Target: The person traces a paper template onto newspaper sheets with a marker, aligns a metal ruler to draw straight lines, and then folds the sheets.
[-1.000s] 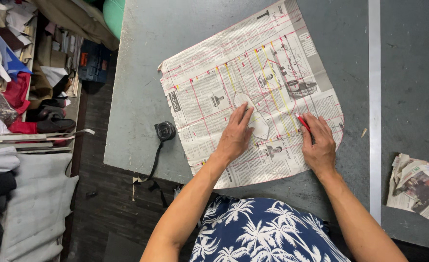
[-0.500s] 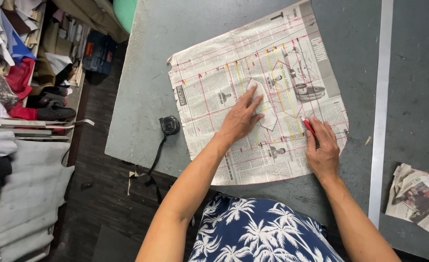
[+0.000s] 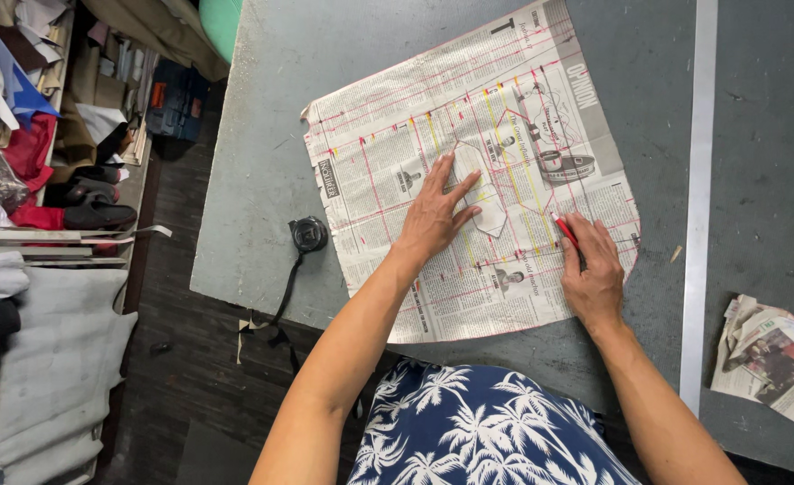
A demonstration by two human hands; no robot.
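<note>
Newspaper sheet (image 3: 433, 144) red-lined, flat; left hand (image 3: 433, 216) spread on it; right hand (image 3: 592, 269) gripping red pencil (image 3: 566, 233)

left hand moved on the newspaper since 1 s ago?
Yes. The left hand has slid up the newspaper, away from its near edge, and now presses the small paper template. The right hand holds a red pencil.

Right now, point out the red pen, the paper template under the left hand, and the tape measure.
Red pen (image 3: 564, 231), head view, on the red barrel above the right hand's fingers.
Paper template (image 3: 489, 214), head view, on its bare right part beside the left hand's fingers.
Tape measure (image 3: 308, 234), head view, on the round black case.
</note>
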